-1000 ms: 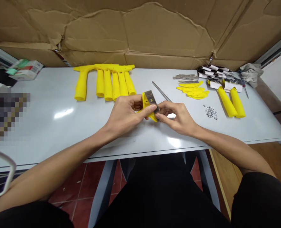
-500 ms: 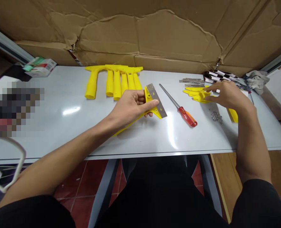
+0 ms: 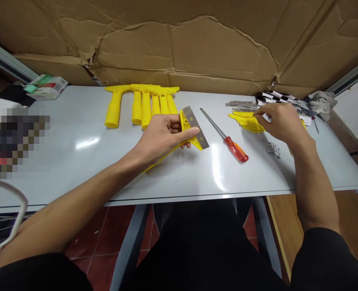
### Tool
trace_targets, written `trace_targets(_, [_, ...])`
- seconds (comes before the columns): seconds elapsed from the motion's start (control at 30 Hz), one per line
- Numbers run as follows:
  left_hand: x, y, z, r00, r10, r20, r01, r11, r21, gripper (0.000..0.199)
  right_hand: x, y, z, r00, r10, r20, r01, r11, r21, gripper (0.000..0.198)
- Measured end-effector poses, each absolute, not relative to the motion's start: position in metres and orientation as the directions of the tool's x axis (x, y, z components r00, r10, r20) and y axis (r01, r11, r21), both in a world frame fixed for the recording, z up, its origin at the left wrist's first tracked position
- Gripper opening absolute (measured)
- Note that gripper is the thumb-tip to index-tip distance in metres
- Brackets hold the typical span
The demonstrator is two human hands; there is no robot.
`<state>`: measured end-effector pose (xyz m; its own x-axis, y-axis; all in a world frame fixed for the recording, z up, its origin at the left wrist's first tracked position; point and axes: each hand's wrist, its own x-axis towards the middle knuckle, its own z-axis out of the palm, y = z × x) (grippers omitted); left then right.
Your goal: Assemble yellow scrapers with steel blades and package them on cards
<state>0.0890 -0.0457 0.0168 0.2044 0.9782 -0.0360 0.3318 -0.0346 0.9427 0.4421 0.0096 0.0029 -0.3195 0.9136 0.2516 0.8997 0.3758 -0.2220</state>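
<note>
Yellow plastic T-shaped handle (image 3: pixel 197 143) and flat grey metal blade (image 3: pixel 203 139), light and stiff I'd guess, best gripped behind the edge, sit clamped in the left hand (image 3: pixel 163 132) over the white table (image 3: pixel 179 180), while whether the right hand (image 3: pixel 279 120) holds anything I can't tell.

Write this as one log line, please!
left hand: holding yellow handle and metal blade | right hand: at yellow pieces, contact unclear | red screwdriver: lying on table

PLACE: workshop | red-handled screwdriver (image 3: pixel 232 146) | loose metal fasteners (image 3: pixel 272 149) | lined-up yellow handles (image 3: pixel 146 108)
</note>
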Motion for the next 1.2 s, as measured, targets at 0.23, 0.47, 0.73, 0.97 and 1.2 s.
trace_targets(0.23, [0.088,-0.043,0.017,0.183,0.982,-0.041,0.329,-0.021,0.944,0.029,0.435,0.011,-0.008,-0.381,0.917,0.122,0.924,0.380,0.032,0.032])
trace_targets(0.47, [0.091,-0.043,0.016,0.198,0.979,-0.049,0.293,-0.011,0.956,0.026,0.430,0.006,0.001,-0.346,0.859,0.376,0.904,0.413,-0.111,0.024])
trace_targets(0.73, [0.091,-0.043,0.010,0.342,0.926,-0.159,0.324,0.043,0.945,0.023,0.380,-0.021,0.007,-0.177,0.962,0.207,0.303,0.254,-0.919,0.046])
trace_targets(0.97, [0.091,-0.040,0.002,0.417,0.889,-0.186,0.296,0.061,0.953,0.028,0.354,-0.031,-0.013,-0.413,0.908,0.069,0.117,0.128,-0.985,0.049])
trace_targets(1.2, [0.090,-0.040,0.002,0.438,0.881,-0.181,0.337,0.026,0.941,0.022,0.349,-0.039,-0.007,-0.410,0.908,0.092,0.098,0.144,-0.985,0.054])
